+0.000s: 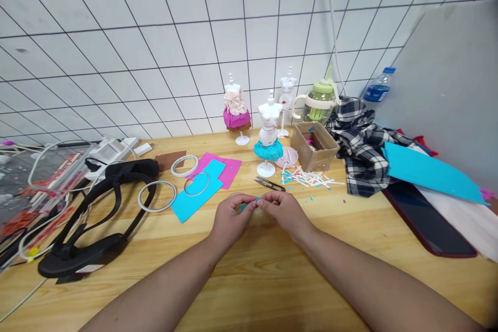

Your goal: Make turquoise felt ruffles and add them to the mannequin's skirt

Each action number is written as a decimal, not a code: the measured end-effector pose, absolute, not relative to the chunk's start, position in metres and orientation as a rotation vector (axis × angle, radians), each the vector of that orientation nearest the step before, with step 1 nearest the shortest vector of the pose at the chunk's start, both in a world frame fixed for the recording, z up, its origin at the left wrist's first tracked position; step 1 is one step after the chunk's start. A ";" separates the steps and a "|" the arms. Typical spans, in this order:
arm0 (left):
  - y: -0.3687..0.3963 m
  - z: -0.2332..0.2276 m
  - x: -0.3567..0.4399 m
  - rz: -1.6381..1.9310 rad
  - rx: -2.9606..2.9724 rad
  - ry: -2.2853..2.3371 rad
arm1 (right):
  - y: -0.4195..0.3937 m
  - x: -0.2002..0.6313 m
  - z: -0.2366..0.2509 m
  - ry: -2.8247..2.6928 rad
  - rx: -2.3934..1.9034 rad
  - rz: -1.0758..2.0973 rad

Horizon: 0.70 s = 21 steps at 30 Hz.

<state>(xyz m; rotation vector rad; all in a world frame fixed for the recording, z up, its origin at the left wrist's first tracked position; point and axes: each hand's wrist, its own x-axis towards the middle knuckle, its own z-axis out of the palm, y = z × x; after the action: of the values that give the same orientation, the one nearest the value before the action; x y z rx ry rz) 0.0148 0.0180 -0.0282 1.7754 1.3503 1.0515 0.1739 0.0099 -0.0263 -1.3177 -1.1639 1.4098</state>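
Both hands meet low over the wooden bench (272, 270), and between them sits a small scrap of blue paper (249, 205). The left hand (230, 216) and the right hand (280, 209) each have their fingers pinched shut on an end of that scrap, fingertips nearly touching — so the piece is held just off the bench, right between the two sets of fingers.

The scrap is tiny and mostly hidden by the fingertips, so the likeliest slip, as I judge it, is that it tears, creases wrongly or pops out of the pinch if one hand pulls harder than the other. If it dropped it would land among the blue and white paper trimmings (311, 179) scattered just beyond the right fingers, where it could be hard to pick out again.

Just ahead of the fingers lie the thread snips (269, 183), blades toward the hands; a forward reach without looking could catch a fingertip on them. Beyond the snips stands a mannequin in a blue skirt (268, 141) on a narrow base — a careless sweep could tip it, and the mannequin in a pink skirt (235, 111) further back to the left stands no steadier. The small cardboard box (313, 146) beyond the right fingers is open. Left of the fingers, the blue sheet (194, 194) carries a tape ring (196, 184) that a dragged wrist might shift
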 end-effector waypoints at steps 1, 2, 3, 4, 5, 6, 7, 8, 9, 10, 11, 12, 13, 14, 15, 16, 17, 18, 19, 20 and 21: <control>0.019 -0.030 0.014 1.062 1.775 1.328 | 0.009 0.173 -0.026 -1.141 -1.316 1.427; 0.020 -0.031 0.013 1.071 1.775 1.306 | 0.009 0.172 -0.026 -1.120 -1.313 1.445; 0.020 -0.032 0.013 1.079 1.773 1.289 | 0.008 0.172 -0.026 -1.101 -1.310 1.461; 0.021 -0.033 0.012 1.083 1.770 1.274 | 0.007 0.171 -0.026 -1.085 -1.303 1.472; 0.021 -0.034 0.012 1.087 1.766 1.264 | 0.007 0.171 -0.026 -1.068 -1.292 1.479; 0.021 -0.034 0.012 1.089 1.763 1.254 | 0.006 0.171 -0.026 -1.052 -1.278 1.484; 0.020 -0.034 0.012 1.089 1.762 1.244 | 0.006 0.170 -0.026 -1.036 -1.264 1.489; 0.020 -0.034 0.012 1.086 1.762 1.231 | 0.005 0.170 -0.026 -1.020 -1.250 1.495; 0.020 -0.033 0.012 1.085 1.760 1.219 | 0.005 0.170 -0.026 -1.003 -1.240 1.501; 0.020 -0.032 0.013 1.084 1.754 1.210 | 0.004 0.170 -0.026 -0.992 -1.232 1.505; 0.020 -0.032 0.013 1.086 1.743 1.208 | 0.004 0.169 -0.026 -0.988 -1.228 1.501; 0.020 -0.032 0.013 1.091 1.722 1.213 | 0.003 0.169 -0.026 -0.989 -1.230 1.488; 0.020 -0.031 0.014 1.097 1.688 1.222 | 0.003 0.168 -0.026 -0.996 -1.239 1.468; 0.019 -0.031 0.014 1.103 1.643 1.231 | 0.002 0.167 -0.026 -1.008 -1.251 1.445; 0.019 -0.031 0.014 1.105 1.593 1.239 | 0.002 0.167 -0.025 -1.022 -1.263 1.424; 0.019 -0.031 0.014 1.102 1.544 1.243 | 0.001 0.166 -0.025 -1.034 -1.274 1.407; 0.019 -0.031 0.014 1.099 1.497 1.246 | 0.001 0.166 -0.024 -1.043 -1.280 1.400; 0.020 -0.031 0.014 1.099 1.455 1.250 | 0.000 0.166 -0.024 -1.052 -1.276 1.402; 0.020 -0.030 0.014 1.107 1.419 1.256 | 0.000 0.166 -0.023 -1.054 -1.267 1.407; 0.020 -0.030 0.014 1.126 1.389 1.265 | 0.000 0.166 -0.022 -1.040 -1.256 1.415; 0.021 -0.030 0.014 1.153 1.362 1.276 | 0.000 0.167 -0.022 -1.013 -1.247 1.427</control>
<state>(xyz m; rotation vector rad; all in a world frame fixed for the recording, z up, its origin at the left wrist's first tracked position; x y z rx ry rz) 0.0138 0.0206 -0.0298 1.3616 1.2756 1.1525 0.1668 -0.0001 -0.0216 -1.2466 -1.0131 1.4265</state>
